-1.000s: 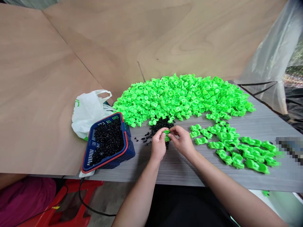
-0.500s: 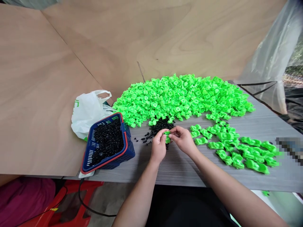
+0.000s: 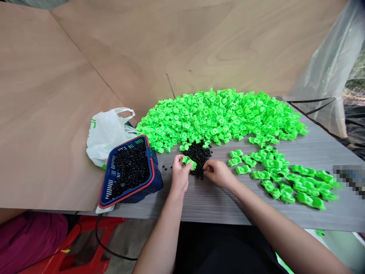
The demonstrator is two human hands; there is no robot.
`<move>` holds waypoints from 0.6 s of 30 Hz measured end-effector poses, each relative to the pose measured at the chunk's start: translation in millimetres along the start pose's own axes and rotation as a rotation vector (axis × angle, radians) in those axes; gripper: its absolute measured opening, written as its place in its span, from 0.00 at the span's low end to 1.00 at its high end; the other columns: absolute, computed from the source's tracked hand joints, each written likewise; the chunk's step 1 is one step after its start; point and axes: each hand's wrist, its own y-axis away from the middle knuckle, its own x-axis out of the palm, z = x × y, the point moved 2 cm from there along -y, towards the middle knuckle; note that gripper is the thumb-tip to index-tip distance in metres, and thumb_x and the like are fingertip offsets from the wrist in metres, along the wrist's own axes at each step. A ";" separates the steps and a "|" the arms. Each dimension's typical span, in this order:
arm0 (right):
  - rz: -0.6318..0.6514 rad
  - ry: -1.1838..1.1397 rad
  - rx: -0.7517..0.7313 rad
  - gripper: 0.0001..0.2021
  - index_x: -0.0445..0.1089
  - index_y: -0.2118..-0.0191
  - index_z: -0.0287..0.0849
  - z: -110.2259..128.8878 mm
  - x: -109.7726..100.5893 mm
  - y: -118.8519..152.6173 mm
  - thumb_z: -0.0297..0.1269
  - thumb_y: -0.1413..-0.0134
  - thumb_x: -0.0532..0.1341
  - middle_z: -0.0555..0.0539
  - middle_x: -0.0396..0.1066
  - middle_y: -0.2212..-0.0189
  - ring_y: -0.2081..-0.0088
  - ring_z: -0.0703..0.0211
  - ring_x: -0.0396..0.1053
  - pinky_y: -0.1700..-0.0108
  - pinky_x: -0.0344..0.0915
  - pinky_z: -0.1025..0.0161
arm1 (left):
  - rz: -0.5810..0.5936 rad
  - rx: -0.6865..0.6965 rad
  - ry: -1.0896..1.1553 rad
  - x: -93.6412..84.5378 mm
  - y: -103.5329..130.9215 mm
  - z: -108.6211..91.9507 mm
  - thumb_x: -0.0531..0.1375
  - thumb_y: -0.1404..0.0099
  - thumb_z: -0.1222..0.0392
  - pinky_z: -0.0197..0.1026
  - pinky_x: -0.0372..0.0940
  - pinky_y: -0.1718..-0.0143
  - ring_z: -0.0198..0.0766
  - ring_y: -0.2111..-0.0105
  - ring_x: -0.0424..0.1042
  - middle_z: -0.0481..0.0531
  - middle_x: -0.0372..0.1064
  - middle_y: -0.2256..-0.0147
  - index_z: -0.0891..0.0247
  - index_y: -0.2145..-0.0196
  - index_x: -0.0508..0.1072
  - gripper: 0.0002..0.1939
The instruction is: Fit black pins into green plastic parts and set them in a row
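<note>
A small, bright green plastic piece (image 3: 189, 162) is held up near the center of the frame, its length slanting down to the right. Small black parts (image 3: 199, 151) lie in a loose, jumbled heap on the tabletop, just behind and beside it.

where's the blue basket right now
In the head view, the blue basket sits at the left end of the table, in front of the white plastic bag and left of the left hand.
</note>
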 end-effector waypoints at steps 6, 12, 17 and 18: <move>0.046 0.392 -0.046 0.10 0.70 0.63 0.44 7.4 23.2 20.7 0.28 0.52 0.66 0.47 0.73 0.67 0.66 0.55 0.71 0.65 0.59 0.64 | 0.045 -0.088 0.045 1.5 3.7 0.8 0.68 0.47 0.62 0.43 0.71 0.61 0.34 0.66 0.71 0.48 0.67 0.66 0.62 0.54 0.71 0.21; 0.083 0.455 -0.039 0.06 0.69 0.66 0.44 3.9 28.0 19.0 0.26 0.49 0.63 0.46 0.73 0.67 0.64 0.54 0.71 0.64 0.59 0.64 | 0.056 -0.127 0.001 0.6 5.7 4.8 0.68 0.48 0.60 0.37 0.67 0.69 0.34 0.69 0.70 0.48 0.67 0.68 0.62 0.60 0.71 0.17; 0.065 0.447 -0.060 0.06 0.68 0.68 0.44 6.8 26.4 18.7 0.25 0.48 0.61 0.47 0.71 0.68 0.65 0.56 0.70 0.64 0.59 0.65 | 0.034 -0.086 -0.007 -1.5 5.2 7.2 0.69 0.48 0.61 0.33 0.61 0.73 0.30 0.73 0.68 0.47 0.68 0.70 0.63 0.66 0.69 0.14; 0.057 0.442 -0.067 0.06 0.68 0.68 0.43 7.4 25.9 18.7 0.25 0.47 0.60 0.47 0.71 0.68 0.65 0.56 0.70 0.64 0.59 0.65 | 0.025 -0.093 0.009 -1.7 5.3 7.6 0.69 0.49 0.62 0.34 0.62 0.72 0.30 0.72 0.69 0.47 0.68 0.70 0.63 0.67 0.68 0.14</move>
